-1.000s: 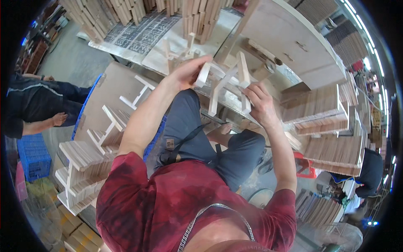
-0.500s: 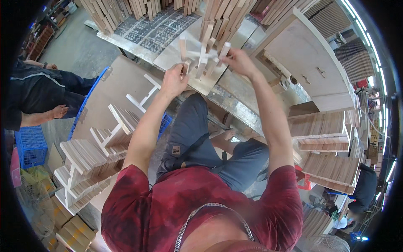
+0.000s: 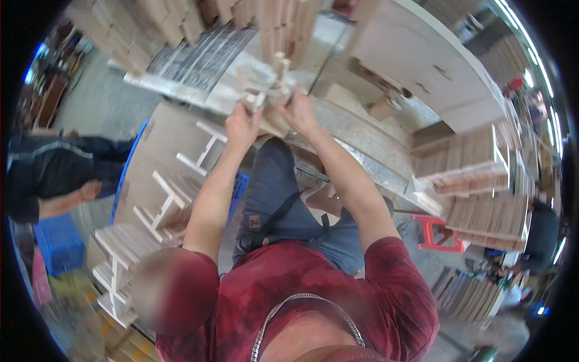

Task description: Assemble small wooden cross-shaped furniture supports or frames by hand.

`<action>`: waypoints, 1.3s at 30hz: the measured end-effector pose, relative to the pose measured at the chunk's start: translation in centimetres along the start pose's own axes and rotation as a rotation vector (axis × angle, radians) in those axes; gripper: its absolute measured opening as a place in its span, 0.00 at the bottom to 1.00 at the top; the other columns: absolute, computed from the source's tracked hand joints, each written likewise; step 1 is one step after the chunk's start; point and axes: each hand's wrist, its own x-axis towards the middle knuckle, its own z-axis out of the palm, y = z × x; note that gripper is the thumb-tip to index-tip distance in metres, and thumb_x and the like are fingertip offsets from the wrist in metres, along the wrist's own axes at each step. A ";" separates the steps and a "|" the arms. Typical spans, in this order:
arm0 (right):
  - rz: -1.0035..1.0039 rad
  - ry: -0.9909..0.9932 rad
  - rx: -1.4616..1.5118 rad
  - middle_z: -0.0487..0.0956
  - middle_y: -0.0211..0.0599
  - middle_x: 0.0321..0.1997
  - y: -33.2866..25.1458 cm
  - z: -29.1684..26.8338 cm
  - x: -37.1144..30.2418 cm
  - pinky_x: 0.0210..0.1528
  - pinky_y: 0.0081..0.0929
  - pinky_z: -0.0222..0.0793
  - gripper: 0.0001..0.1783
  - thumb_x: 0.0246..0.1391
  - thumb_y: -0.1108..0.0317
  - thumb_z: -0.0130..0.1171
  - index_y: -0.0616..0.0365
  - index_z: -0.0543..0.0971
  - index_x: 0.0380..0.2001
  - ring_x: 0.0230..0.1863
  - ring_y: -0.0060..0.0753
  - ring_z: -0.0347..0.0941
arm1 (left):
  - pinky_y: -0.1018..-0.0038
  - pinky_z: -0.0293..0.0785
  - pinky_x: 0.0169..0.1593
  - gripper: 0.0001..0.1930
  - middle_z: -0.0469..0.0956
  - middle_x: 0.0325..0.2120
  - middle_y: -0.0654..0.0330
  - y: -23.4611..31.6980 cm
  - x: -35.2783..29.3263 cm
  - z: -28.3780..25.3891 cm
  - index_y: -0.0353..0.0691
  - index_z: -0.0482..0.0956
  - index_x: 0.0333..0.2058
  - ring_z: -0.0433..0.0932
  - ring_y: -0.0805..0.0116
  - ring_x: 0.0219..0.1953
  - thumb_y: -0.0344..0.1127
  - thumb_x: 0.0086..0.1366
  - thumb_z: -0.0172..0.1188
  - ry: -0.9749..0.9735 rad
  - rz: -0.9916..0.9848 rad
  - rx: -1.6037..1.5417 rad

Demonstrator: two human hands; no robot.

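Observation:
My left hand point(image 3: 242, 125) is closed, with its fingertips around the end of a small pale wooden strip point(image 3: 259, 100). Close beside it, my right hand point(image 3: 298, 112) grips the same small group of joined wooden pieces from the right. Motion blur hides how the pieces meet. Another wooden strip point(image 3: 281, 65) rises just beyond my fingers. Both hands are over the near edge of a pale board point(image 3: 226, 84) on the workbench, in front of my knees.
Wooden slats point(image 3: 283, 30) stand stacked at the back of the bench. On the left, a brown board point(image 3: 166, 139) carries branched wooden frames point(image 3: 172, 199); a person point(image 3: 54, 175) is beyond it. To the right are slat stacks point(image 3: 461, 157), a red stool point(image 3: 431, 232) and a white cabinet-like panel point(image 3: 422, 54).
My hands have come closer together, the right one moving left and inward with the wooden pieces. The whole view has shifted a little, and the far strips now look blurred.

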 end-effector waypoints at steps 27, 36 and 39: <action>0.370 0.388 -0.859 0.74 0.27 0.27 0.4 -57.8 -27.2 0.31 0.23 0.61 0.11 0.55 0.66 0.69 0.61 0.80 0.37 0.29 0.17 0.62 | 0.60 0.81 0.49 0.13 0.84 0.43 0.50 -14.6 -8.4 -7.2 0.43 0.86 0.41 0.84 0.52 0.46 0.38 0.64 0.56 -0.490 -0.582 0.958; 0.272 0.088 0.041 0.79 0.30 0.31 -2.3 -22.8 -26.4 0.36 0.26 0.70 0.18 0.48 0.62 0.73 0.61 0.80 0.37 0.32 0.23 0.72 | 0.64 0.77 0.45 0.16 0.85 0.33 0.48 -7.1 -7.1 -14.8 0.37 0.87 0.36 0.84 0.57 0.38 0.45 0.64 0.60 0.107 -0.674 0.215; 0.265 -0.216 0.353 0.80 0.28 0.34 -2.4 -14.4 -22.6 0.37 0.21 0.71 0.14 0.56 0.67 0.69 0.64 0.78 0.40 0.36 0.17 0.75 | 0.70 0.75 0.46 0.09 0.85 0.33 0.58 2.8 -8.8 -18.5 0.34 0.86 0.38 0.81 0.66 0.37 0.33 0.64 0.62 0.181 -0.345 -0.256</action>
